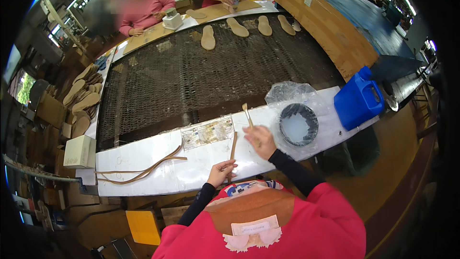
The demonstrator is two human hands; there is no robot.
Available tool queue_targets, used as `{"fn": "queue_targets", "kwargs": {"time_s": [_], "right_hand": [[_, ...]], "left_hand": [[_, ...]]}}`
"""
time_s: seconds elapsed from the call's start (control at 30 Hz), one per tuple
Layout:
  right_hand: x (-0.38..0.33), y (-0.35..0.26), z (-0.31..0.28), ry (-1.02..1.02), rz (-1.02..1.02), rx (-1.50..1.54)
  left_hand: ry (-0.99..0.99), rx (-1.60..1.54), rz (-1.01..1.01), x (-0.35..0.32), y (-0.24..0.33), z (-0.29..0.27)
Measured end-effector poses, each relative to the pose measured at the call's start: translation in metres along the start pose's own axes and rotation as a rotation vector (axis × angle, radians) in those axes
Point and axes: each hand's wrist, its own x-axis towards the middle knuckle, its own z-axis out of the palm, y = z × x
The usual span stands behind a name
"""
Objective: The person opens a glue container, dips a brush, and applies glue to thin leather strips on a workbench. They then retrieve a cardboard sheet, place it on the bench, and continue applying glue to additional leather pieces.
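My left hand (221, 172) is closed on a narrow brown strip (234, 146), which rises from the fingers toward the far edge of the white work surface. In my right hand (260, 142) is a brush (247, 113), bristles pointing up and away from me; the hand is slightly blurred. Right of that hand stands a dark tub (299, 124) of whitish liquid, set on clear plastic (287, 92). More brown strips (153, 165) lie loose on the white surface at the left.
A dark mesh conveyor (191, 79) stretches beyond the white ledge (139, 152), carrying several insoles (238, 27) at its far end. A blue jug (357, 100) stands at the right, a white box (80, 152) at the left near stacked insoles (86, 91). Two people work across the conveyor.
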Motion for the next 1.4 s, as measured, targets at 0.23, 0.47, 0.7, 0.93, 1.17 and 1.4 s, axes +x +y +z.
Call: {"fn": "queue_targets", "kwargs": {"time_s": [0.23, 0.47, 0.7, 0.93, 1.17, 1.4], "right_hand": [[0.03, -0.027, -0.078, 0.159, -0.039, 0.021], [-0.038, -0.001, 0.009, -0.107, 0.034, 0.079], [-0.018, -0.002, 0.044, 0.021, 0.578, 0.686], [0.006, -0.023, 0.073, -0.177, 0.419, 0.542], [0.029, -0.072, 0.11, -0.486, 0.706, 0.99], [0.041, -0.138, 0.142, -0.709, 0.613, 1.05]], "left_hand": [[-0.008, -0.008, 0.009, 0.002, 0.0, -0.002], [0.048, 0.024, -0.019, -0.002, 0.007, 0.007], [-0.073, 0.017, 0.155, -0.029, 0.038, 0.026], [0.042, -0.149, 0.321, -0.075, 0.043, 0.024], [0.202, -0.279, 0.409, -0.131, 0.024, 0.006], [0.427, -0.207, 0.492, -0.18, 0.004, 0.004]]}}
